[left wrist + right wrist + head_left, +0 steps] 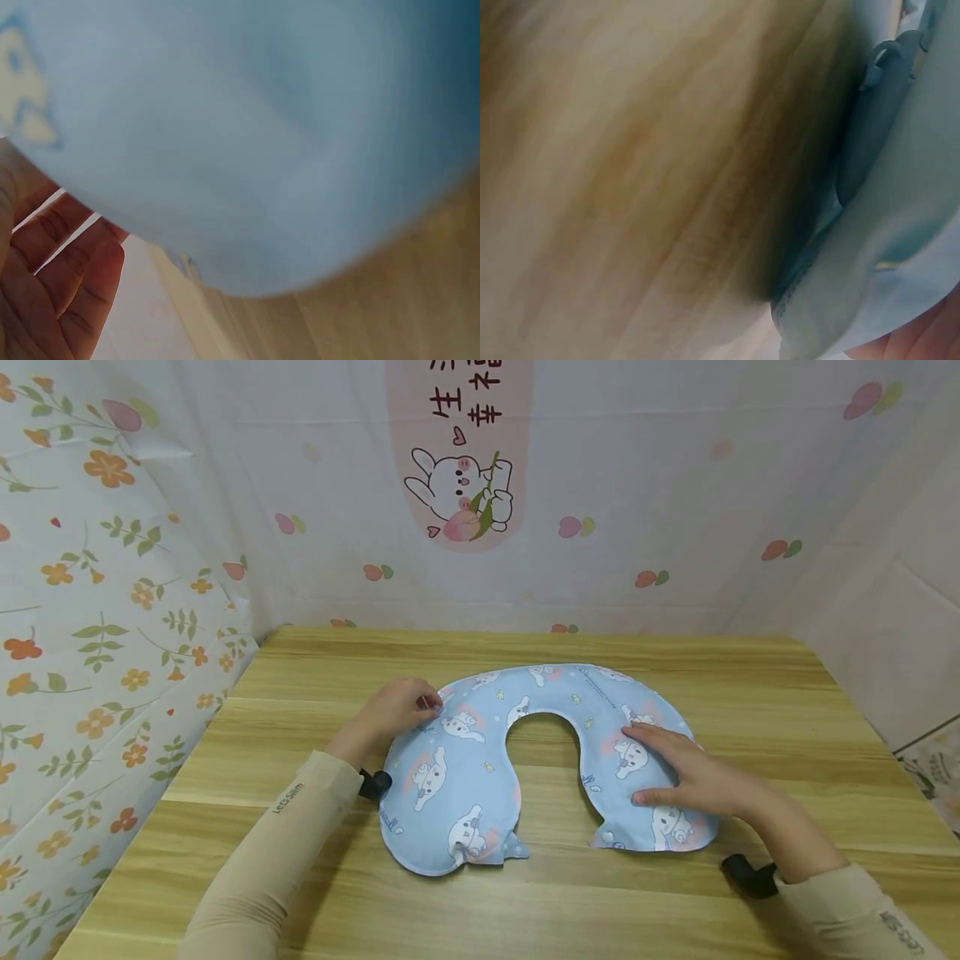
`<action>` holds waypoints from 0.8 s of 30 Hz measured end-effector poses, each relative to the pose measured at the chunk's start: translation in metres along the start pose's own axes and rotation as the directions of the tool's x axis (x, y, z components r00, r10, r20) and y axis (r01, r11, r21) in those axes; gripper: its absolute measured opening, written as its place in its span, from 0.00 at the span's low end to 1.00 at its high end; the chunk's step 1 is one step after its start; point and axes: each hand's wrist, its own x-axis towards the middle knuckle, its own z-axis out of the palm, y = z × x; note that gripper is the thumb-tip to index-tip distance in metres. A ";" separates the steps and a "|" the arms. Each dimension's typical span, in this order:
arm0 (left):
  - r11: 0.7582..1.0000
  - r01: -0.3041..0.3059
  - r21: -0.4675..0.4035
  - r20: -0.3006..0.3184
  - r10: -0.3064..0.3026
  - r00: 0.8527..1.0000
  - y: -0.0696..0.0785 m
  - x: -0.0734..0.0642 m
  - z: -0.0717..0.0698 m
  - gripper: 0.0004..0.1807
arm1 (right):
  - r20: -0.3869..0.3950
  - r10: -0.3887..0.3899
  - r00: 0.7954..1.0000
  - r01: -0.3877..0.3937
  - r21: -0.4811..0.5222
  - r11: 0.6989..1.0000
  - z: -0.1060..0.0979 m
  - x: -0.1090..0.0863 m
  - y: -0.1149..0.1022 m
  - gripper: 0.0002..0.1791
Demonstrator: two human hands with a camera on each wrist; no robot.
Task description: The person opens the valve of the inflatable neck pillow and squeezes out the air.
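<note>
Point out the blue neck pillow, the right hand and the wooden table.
Blue neck pillow [543,691], head view: middle of its curved band.
Right hand [697,776], head view: back of the hand.
Wooden table [555,906], head view: bare top.

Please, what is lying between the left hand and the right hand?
The blue pillow curves between them, with wooden tabletop in its central opening; this shows in the head view.

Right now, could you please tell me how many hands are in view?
2: the left hand at the outer edge of the neck pillow, and the right hand resting on its right side. In the wrist views, the pillow partly hides them.
</note>
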 end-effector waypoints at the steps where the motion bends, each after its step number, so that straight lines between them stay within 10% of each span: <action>1: 1.000 -0.002 0.002 -0.001 0.002 1.000 -0.001 0.000 0.000 0.08 | 0.005 0.001 1.000 -0.001 0.004 1.000 0.000 0.000 0.000 0.51; 24: 1.000 0.023 -0.020 0.017 -0.022 1.000 0.001 0.000 0.000 0.07 | 0.006 0.043 0.999 -0.042 -0.141 0.989 0.009 0.011 -0.001 0.46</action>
